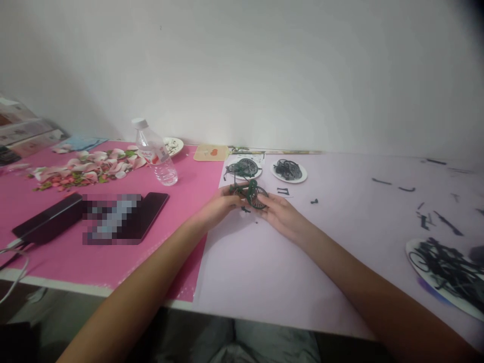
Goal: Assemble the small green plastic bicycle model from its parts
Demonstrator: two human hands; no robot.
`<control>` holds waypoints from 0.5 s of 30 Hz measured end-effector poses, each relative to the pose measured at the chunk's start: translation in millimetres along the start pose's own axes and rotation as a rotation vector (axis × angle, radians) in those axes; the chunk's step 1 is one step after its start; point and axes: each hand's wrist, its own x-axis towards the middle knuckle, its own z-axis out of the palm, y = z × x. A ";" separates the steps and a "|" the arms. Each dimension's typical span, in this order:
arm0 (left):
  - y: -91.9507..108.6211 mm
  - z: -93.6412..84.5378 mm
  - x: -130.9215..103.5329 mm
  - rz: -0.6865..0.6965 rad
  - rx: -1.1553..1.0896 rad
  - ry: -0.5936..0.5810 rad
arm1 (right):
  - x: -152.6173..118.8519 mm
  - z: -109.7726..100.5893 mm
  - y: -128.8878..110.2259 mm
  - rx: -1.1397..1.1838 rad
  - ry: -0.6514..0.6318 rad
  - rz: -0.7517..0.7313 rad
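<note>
A small dark green model bicycle (252,191) is held just above the pale table, between my two hands. My left hand (221,204) has its fingers closed on the bicycle's left end. At the other end, my right hand (278,212) pinches near the spoked wheel. Some of the fingers are hidden behind the model. Beyond it lies a white plate (258,175) with another dark wheeled piece, and beside that a second plate (302,177) with dark wheels. A small dark frame-shaped part (283,191) rests on the table right of the bicycle.
On the pink mat (159,272) at left stand a water bottle (155,154), artificial petals (109,164), a phone (153,217) and a black power bank (51,222). Loose dark parts (448,223) lie at right, near a large plate (412,247) heaped with pieces. A wall closes the back.
</note>
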 end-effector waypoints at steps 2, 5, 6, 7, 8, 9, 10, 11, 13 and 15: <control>-2.1 0.0 0.2 0.015 0.035 -0.013 | 0.8 0.0 -0.6 0.008 0.020 -0.011; -5.4 -0.2 0.5 0.035 0.100 0.000 | 1.6 -1.5 0.8 0.005 0.011 -0.031; -6.6 -0.5 0.7 0.040 0.118 0.001 | 1.7 -2.2 1.4 -0.001 0.003 -0.035; -7.9 -0.8 0.9 0.044 0.130 0.000 | 1.8 -2.8 2.0 -0.008 -0.006 -0.038; -9.4 -1.0 1.1 0.046 0.140 -0.002 | 1.8 -3.4 2.5 -0.017 -0.015 -0.039; -11.1 -1.2 1.4 0.047 0.148 -0.003 | 1.8 -3.9 2.9 -0.027 -0.021 -0.039; -13.0 -1.2 1.6 0.048 0.156 -0.001 | 1.9 -4.4 3.3 -0.039 -0.022 -0.038; -15.0 -1.1 1.8 0.050 0.162 0.004 | 2.0 -4.7 3.5 -0.051 -0.018 -0.037; -18.9 -0.5 2.2 0.059 0.173 0.019 | 2.5 -5.2 4.1 -0.072 0.003 -0.035; -21.8 0.4 2.5 0.061 0.183 0.037 | 3.3 -5.8 4.8 -0.083 0.021 -0.027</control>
